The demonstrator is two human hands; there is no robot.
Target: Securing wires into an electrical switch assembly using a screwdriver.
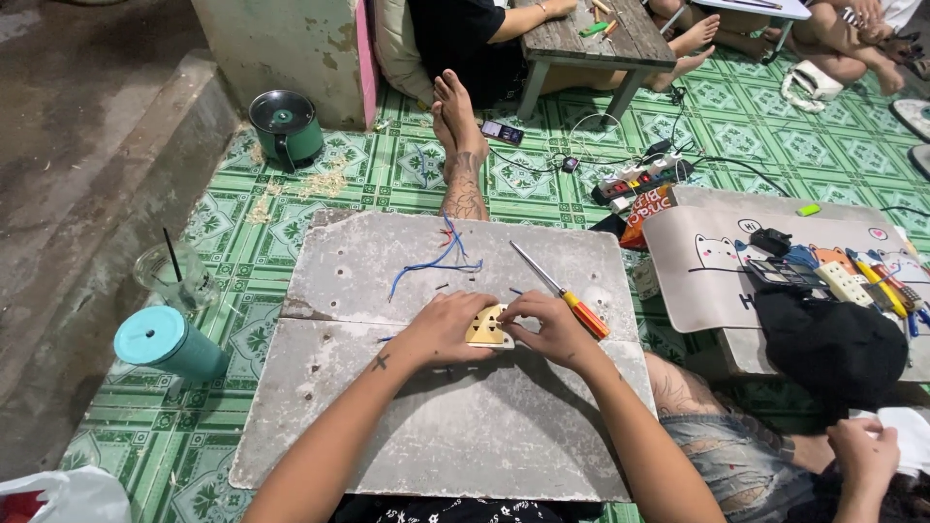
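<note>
Both grips are closing on one thing: my left hand (441, 327) and right hand (555, 329) are pinching a small cream-coloured socket plate (487, 327) from either side, holding it just off the grey board (446, 436) serving as my table.

Progress, as I am judging it: wiring is looking early. The blue and red wires (438, 260) are lying loose on the board above my hands, apart from the plate, and the screwdriver (562, 291) with the orange handle is lying untouched just beside my right hand. Some short wire offcuts are scattered near the plate.

Hard to make out: my fingers are covering the plate's edges, so I am not seeing any terminals or screws. Whether any wire is already fitted, I cannot tell. Another person's hand (862, 455) is showing at lower right, cut off by the frame.
</note>
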